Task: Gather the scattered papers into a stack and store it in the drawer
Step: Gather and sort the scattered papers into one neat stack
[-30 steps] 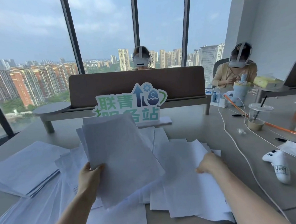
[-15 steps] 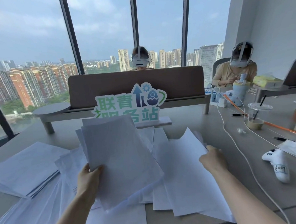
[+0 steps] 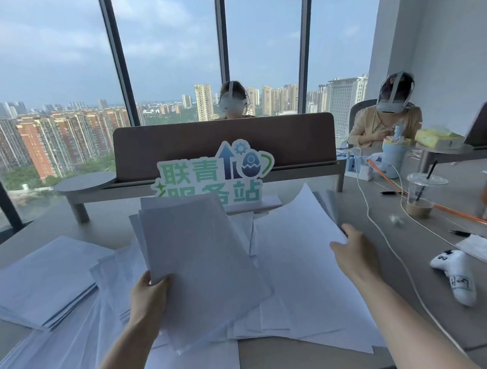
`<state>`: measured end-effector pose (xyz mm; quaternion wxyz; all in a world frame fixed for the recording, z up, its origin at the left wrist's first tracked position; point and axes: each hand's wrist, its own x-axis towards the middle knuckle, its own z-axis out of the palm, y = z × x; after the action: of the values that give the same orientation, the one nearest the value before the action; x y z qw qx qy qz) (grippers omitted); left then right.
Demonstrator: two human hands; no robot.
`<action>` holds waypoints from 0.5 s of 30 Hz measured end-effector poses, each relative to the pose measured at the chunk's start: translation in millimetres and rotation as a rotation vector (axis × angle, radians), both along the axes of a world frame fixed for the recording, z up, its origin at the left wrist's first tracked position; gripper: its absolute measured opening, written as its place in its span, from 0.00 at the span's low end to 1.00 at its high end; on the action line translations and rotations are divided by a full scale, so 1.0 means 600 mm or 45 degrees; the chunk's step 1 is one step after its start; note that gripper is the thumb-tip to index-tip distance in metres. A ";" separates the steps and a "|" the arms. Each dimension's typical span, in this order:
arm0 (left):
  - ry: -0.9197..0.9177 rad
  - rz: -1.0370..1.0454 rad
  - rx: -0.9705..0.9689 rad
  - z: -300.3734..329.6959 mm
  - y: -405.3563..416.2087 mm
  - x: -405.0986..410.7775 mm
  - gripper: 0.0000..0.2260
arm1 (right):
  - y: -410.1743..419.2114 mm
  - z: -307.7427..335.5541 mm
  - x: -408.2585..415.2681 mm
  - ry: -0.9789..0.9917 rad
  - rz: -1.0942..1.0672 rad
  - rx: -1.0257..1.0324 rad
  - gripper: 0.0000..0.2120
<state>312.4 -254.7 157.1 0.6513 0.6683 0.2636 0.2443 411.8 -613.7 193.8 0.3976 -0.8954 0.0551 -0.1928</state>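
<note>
White papers lie scattered over the grey desk (image 3: 316, 361). My left hand (image 3: 149, 296) grips the lower left corner of a small stack of sheets (image 3: 201, 260), held tilted above the pile. My right hand (image 3: 353, 252) pinches the right edge of a single sheet (image 3: 294, 255), whose far corner is lifted off the desk. More loose papers (image 3: 62, 357) fan out at the lower left, and a neater pile (image 3: 41, 282) rests at the left. No drawer is in view.
A green and white sign (image 3: 216, 177) stands behind the papers, before a brown divider (image 3: 223, 140). To the right lie a white game controller (image 3: 455, 272), a white cable (image 3: 380, 228), an iced drink cup (image 3: 420, 194) and pens. Two people sit beyond the desk.
My right hand has taken hold of a sheet's right edge and raised it, so its far corner now stands higher. My left hand keeps its stack almost still.
</note>
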 end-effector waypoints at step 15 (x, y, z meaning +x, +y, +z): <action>-0.086 0.208 0.164 0.018 0.018 -0.002 0.07 | 0.020 0.107 -0.018 -0.388 0.173 0.444 0.02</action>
<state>311.3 -243.9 167.8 0.5933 0.6766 0.2788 0.3355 401.1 -601.5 257.8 0.5621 -0.7753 -0.0335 -0.2860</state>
